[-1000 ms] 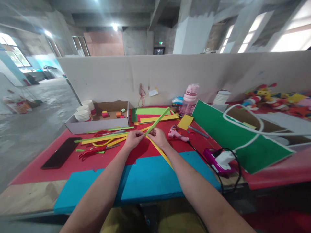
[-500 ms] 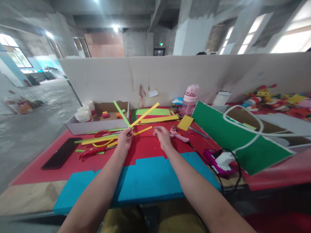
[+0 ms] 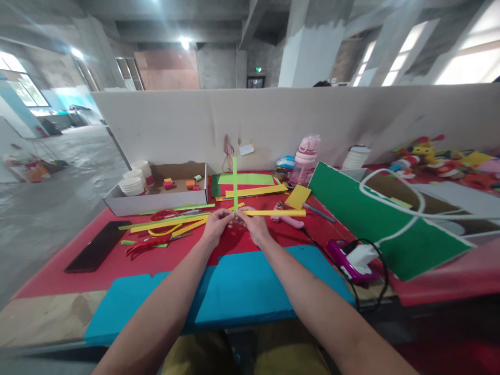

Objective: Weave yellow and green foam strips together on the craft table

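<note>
A green paper strip (image 3: 235,182) stands upright from between my fingertips, and a yellow paper strip (image 3: 283,212) runs out level to the right. The two strips meet at a corner, partly hidden by my fingers. My left hand (image 3: 217,225) pinches that corner from the left. From the right, my right hand (image 3: 252,224) closes its fingers on the same corner. Beyond my right hand lies a pink glue gun (image 3: 289,221), partly behind the yellow strip. Loose yellow strips (image 3: 167,224) and red-handled scissors (image 3: 146,245) lie left of my left hand.
A white box (image 3: 156,202) with paper cups (image 3: 135,185) stands at the back left. A dark phone (image 3: 97,247) lies at the left. At the right are a purple power strip (image 3: 353,265) and a leaning green board (image 3: 375,224). Blue covering (image 3: 242,286) lines the front edge.
My right hand has moved left to join my left hand at the corner. The strips have turned clockwise: green now points up and yellow points right.
</note>
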Demonstrator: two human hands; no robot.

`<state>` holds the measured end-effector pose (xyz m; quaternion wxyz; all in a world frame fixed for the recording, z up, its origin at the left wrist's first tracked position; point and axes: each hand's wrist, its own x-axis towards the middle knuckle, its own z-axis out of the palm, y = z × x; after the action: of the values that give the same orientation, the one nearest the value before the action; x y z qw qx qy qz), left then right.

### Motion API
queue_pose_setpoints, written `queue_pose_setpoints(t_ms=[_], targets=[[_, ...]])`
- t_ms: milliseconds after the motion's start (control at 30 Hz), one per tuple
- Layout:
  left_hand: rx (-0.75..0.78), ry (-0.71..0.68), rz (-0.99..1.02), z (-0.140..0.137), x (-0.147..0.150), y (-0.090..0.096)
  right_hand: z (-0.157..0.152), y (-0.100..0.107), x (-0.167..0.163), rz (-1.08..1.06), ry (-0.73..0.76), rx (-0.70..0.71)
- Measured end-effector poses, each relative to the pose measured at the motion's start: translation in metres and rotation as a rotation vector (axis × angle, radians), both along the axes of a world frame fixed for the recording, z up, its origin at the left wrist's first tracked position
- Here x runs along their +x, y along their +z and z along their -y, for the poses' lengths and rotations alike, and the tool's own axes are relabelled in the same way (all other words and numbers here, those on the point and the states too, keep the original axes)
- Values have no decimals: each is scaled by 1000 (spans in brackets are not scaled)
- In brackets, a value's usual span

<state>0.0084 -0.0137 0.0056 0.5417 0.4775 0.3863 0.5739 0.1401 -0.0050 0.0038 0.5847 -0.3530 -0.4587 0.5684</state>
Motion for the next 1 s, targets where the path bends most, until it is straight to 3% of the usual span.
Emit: queue_pose_setpoints(t_ms=[233,600,1000], targets=[[39,30,-26,2,-5,8,2,-4,0,108,68,9],[48,61,-47,-3,-7,3,0,-4,-1,34,67,-63],[47,50,-11,-2,-5,3,-2,-4,0,78,2,-14]])
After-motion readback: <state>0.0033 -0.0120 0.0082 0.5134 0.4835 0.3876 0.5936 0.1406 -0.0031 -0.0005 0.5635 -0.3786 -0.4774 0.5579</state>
